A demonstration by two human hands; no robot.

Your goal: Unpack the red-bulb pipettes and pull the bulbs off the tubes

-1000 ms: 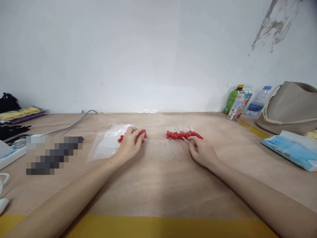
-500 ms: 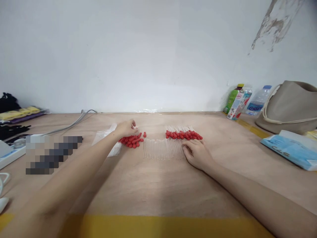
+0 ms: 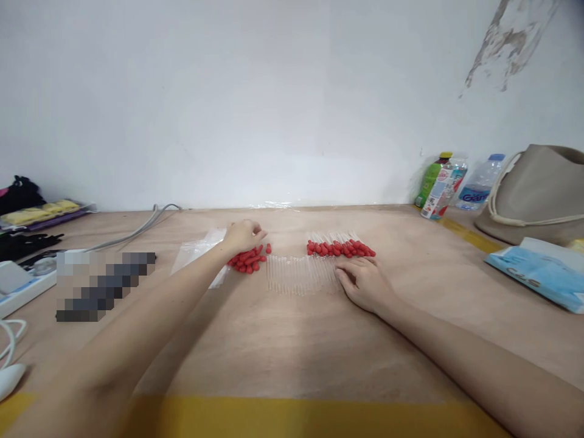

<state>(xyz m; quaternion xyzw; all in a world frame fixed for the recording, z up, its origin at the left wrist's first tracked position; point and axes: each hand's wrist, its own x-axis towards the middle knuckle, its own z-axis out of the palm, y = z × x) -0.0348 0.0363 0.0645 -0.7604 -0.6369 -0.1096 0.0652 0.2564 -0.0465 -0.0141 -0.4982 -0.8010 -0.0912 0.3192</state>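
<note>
My left hand (image 3: 244, 235) is over the far side of a pile of red rubber bulbs (image 3: 246, 260), palm down. Its fingers are loosely bent and apart, and nothing shows between them. One red bulb (image 3: 268, 249) sits just off the pile, near the fingertips. Thin clear tubes (image 3: 292, 277) lie side by side in a row in the middle. My right hand (image 3: 365, 283) rests at that row's right end, thumb apart from the fingers, touching the last tubes. Right behind it lie clear tubes fitted with red bulbs (image 3: 340, 248).
Clear plastic bags (image 3: 194, 254) lie under my left forearm. A power strip (image 3: 27, 289) with a grey cable (image 3: 132, 231) is at the left. Bottles (image 3: 440, 188), a grey bag (image 3: 542, 194) and a blue packet (image 3: 536, 274) stand or lie at the right.
My left hand has shifted a little to the right above the pile of red bulbs. My right hand stays in place by the tubes. The view has shifted slightly.
</note>
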